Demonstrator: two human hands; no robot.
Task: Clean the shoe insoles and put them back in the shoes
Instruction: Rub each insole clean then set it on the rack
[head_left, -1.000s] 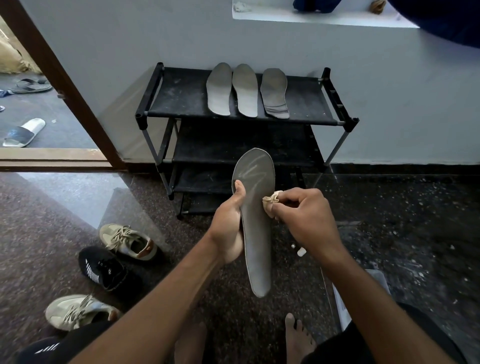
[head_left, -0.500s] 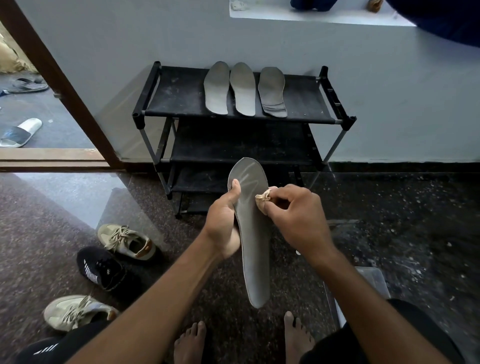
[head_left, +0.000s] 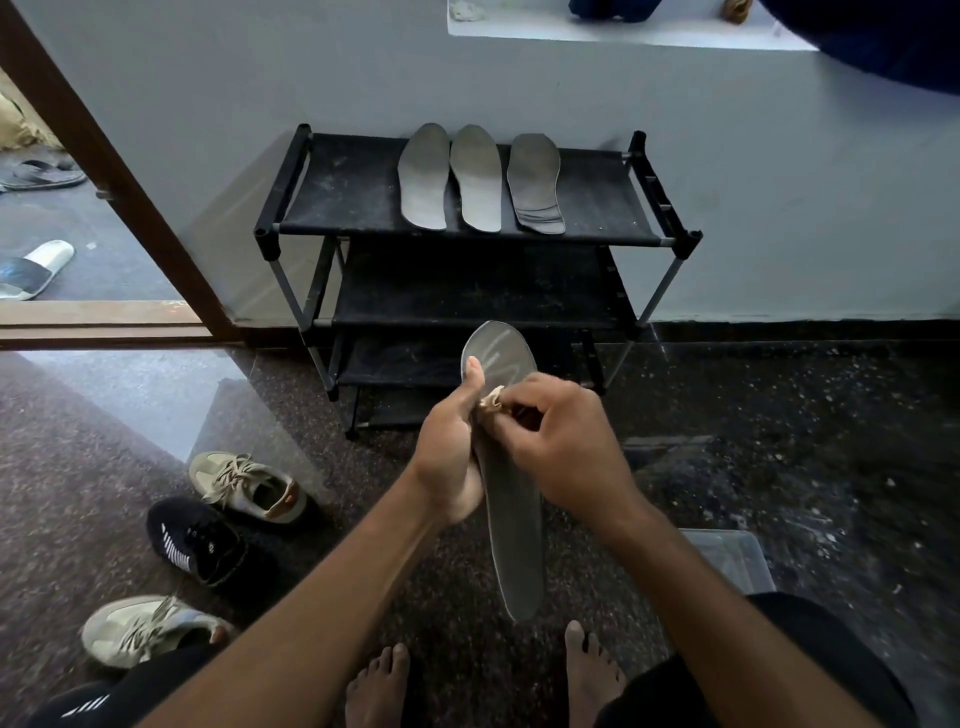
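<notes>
Left hand (head_left: 449, 457): grips insole (head_left: 511, 545) by its left edge.
Right hand (head_left: 566, 452): pinches cloth (head_left: 491, 402) on it.
Room: insole's low tip hangs free over floor (head_left: 779, 467).
Change: cloth slid left, toward the thumb.

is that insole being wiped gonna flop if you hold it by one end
Probably only slightly: the insole runs nearly straight below the left hand gripping its upper part, so it seems springy, not limp. It looks thin, so likely light; one hand carries it while the right hand rubs it with a cloth.
</notes>
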